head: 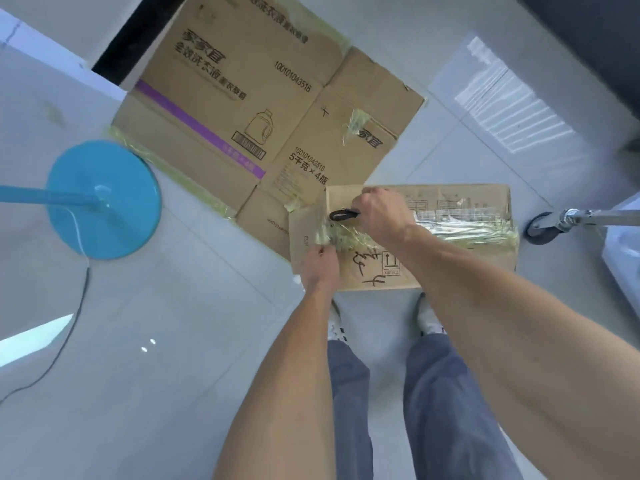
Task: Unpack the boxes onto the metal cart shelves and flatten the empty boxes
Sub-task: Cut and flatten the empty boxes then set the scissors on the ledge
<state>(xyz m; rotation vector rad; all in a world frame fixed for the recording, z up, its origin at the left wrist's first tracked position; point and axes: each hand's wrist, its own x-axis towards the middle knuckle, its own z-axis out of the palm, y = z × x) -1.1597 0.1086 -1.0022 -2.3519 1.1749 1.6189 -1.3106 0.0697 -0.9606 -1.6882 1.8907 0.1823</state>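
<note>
A closed cardboard box stands on the floor in front of my feet, its top seam covered with wrinkled clear tape. My right hand grips black-handled scissors at the left end of the seam. My left hand pinches the crumpled tape at the box's left edge. A flattened cardboard box with purple stripe and printed text lies on the floor beyond it.
A blue round stand base with a pole and a grey cable sits at the left. A caster wheel on a metal cart leg is at the right. The floor is pale tile.
</note>
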